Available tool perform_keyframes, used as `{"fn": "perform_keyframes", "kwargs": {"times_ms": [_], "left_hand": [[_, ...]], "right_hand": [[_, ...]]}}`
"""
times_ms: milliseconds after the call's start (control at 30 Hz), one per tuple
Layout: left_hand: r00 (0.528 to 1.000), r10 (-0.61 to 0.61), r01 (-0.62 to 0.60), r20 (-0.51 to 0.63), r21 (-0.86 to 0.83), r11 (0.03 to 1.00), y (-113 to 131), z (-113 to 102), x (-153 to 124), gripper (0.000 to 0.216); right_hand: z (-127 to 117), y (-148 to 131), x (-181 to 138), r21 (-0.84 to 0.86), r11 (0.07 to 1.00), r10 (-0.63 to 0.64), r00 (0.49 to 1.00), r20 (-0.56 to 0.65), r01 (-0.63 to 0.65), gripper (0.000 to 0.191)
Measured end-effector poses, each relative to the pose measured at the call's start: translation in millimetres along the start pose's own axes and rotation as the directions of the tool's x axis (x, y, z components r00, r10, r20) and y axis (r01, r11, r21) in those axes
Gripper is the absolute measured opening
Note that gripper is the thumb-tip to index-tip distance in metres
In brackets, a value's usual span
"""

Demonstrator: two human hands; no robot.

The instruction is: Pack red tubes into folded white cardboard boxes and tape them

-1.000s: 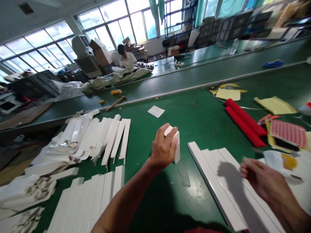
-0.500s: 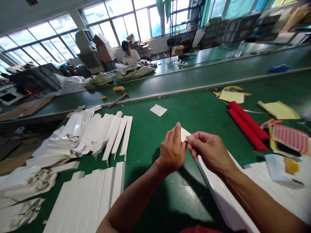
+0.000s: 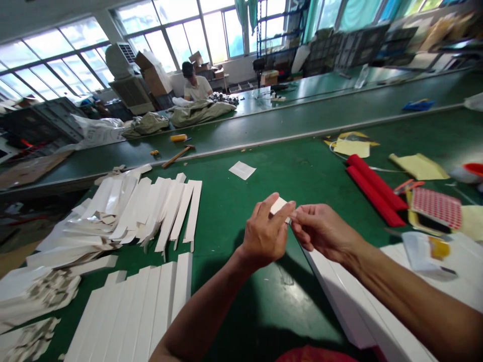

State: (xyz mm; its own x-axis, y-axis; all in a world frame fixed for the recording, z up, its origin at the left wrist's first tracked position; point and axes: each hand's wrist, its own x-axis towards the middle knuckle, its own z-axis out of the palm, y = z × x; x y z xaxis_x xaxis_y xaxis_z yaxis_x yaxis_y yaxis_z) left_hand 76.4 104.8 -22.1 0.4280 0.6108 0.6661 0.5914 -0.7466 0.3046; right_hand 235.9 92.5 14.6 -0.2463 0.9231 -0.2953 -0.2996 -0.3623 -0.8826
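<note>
A small white card-like piece [image 3: 278, 205] is held up between my two hands, over the middle of the green table. My left hand [image 3: 266, 231] has its fingers wrapped around it and hides most of its lower part. My right hand [image 3: 320, 231] pinches its right edge with thumb and forefinger. Beneath my right forearm lie long white boxes [image 3: 339, 296]. To the left, long white box blanks [image 3: 151, 208] are heaped and fanned out, and nearer me closed white boxes [image 3: 128, 306] lie side by side.
A small white paper [image 3: 242, 170] lies ahead of my hands. Red rolls [image 3: 375, 190], yellow paper [image 3: 418, 166], a red-dotted sheet [image 3: 436, 208] and a clear plastic container [image 3: 428, 254] are at the right. A hammer [image 3: 177, 157] lies beyond the blanks. Across the tables sits another person [image 3: 196, 88].
My left fingers have shifted on the white piece, the forefinger now lying across it towards my right hand. The right hand keeps its pinch. The view has turned slightly right.
</note>
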Motion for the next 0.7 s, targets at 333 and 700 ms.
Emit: {"fn": "perform_keyframes", "kwargs": {"times_ms": [333,700], "left_hand": [[0.982,-0.136,0.116,-0.128,-0.154,0.981,6.3,13.8,-4.2,0.044],[0.598,-0.753,0.76,-0.275,-0.105,0.641,-36.9,3.0,1.7,0.076]], "right_hand": [[-11.0,70.2,32.4,-0.331,0.904,-0.345,0.918,-0.196,0.269,0.047],[-118.2,58.6,77.7,-0.925,0.378,-0.399,0.896,-0.196,-0.034,0.026]]}}
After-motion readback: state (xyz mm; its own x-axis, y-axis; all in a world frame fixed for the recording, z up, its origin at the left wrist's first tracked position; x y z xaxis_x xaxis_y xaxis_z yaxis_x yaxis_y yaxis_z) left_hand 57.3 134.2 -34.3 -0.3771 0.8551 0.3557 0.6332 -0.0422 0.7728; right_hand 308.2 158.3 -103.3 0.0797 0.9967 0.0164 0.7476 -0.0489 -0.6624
